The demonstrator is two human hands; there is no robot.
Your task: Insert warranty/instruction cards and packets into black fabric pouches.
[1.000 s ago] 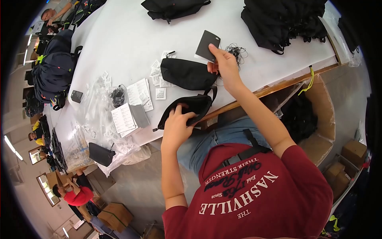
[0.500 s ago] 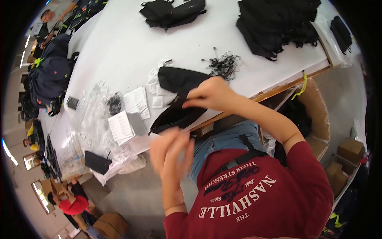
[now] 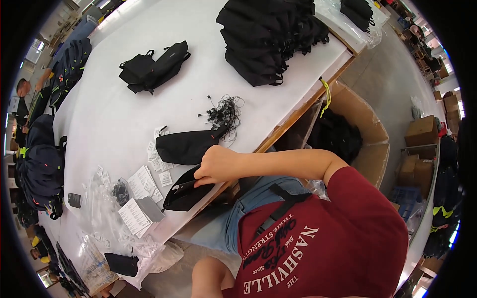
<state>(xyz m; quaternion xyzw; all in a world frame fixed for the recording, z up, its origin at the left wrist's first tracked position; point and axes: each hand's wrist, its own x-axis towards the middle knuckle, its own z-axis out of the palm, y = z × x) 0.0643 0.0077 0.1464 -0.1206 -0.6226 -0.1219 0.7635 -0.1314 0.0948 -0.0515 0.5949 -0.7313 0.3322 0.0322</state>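
Note:
My right hand is closed on the upper edge of a black fabric pouch, which lies at the table's near edge with its mouth spread apart. Just beyond it, a second black pouch lies flat, its end near the right hand. Of my left side only a bent arm shows at the lower edge; that hand is out of sight. A tangle of thin black cords sits past the second pouch. Small white packets lie left of the pouches.
Printed card stacks and crumpled clear plastic are on the left. Farther off lie black bags and a large black pile. An open cardboard box stands by the table's right edge. Navy backpacks line the far left.
My left hand has left the pouch and dropped out of sight. The right hand still grips the pouch. The view has turned, so the table things appear farther left.

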